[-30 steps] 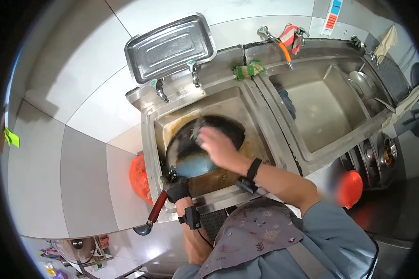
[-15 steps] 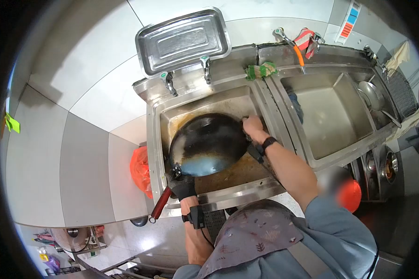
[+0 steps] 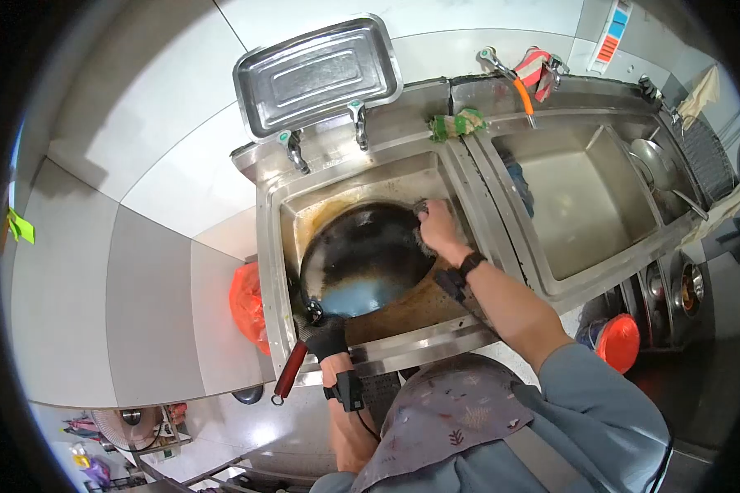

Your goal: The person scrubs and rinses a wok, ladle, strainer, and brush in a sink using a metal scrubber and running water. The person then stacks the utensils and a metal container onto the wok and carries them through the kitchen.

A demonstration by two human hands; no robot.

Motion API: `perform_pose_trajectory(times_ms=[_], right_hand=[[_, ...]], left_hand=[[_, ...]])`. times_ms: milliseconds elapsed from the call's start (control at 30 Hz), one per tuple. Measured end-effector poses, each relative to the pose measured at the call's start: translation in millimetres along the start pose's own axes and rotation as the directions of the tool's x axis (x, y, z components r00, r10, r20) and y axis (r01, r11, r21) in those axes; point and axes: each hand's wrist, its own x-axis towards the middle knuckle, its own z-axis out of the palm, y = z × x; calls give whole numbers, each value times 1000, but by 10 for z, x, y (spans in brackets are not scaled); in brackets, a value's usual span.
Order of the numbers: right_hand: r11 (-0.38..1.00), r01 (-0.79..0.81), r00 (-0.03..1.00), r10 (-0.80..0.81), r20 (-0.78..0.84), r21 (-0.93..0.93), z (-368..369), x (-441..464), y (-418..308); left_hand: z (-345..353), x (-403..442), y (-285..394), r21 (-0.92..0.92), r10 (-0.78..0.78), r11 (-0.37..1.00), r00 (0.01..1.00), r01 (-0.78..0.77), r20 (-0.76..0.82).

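A dark wok point(image 3: 368, 255) lies bottom up and tilted in the left sink basin point(image 3: 395, 329), its underside blackened with a shiny bluish patch near me. My left hand point(image 3: 324, 335), in a black glove, is closed at the near left rim, where the red-brown handle point(image 3: 290, 370) joins the wok. The handle sticks out over the sink's front edge. At the wok's right rim, my bare right hand point(image 3: 441, 228) is closed around a grey steel wool scrubber point(image 3: 423, 240), pressed against the metal. Its fingertips are partly hidden.
Two taps point(image 3: 293, 151) and a propped metal tray point(image 3: 316, 78) stand behind the basin. A green scouring cloth point(image 3: 457, 124) rests on the ledge. The right basin point(image 3: 580, 197) has an orange-hosed tap point(image 3: 524, 96) and ladles point(image 3: 654, 162) beside it. A red bag point(image 3: 247, 304) hangs left.
My right hand has moved slightly left and up along the wok's right rim with the scrubber. My left hand stays at the handle joint.
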Motion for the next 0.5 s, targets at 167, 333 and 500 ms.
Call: perform_pose_trajectory(times_ms=[167,333,500], right_hand=[[972,-198,944,224,243,-128,4,385,492],[987,-133,990,136,27,-92,-269,-123,-96],[961,269,963,-268,-38,57,-534,-973,-823]], left_hand=[[135,64,76,-548,-259,802,965,238,40],[192,177,115,-615,-284,752,958,238,23],[309,93,629,-856,-543,352,827,379,144]])
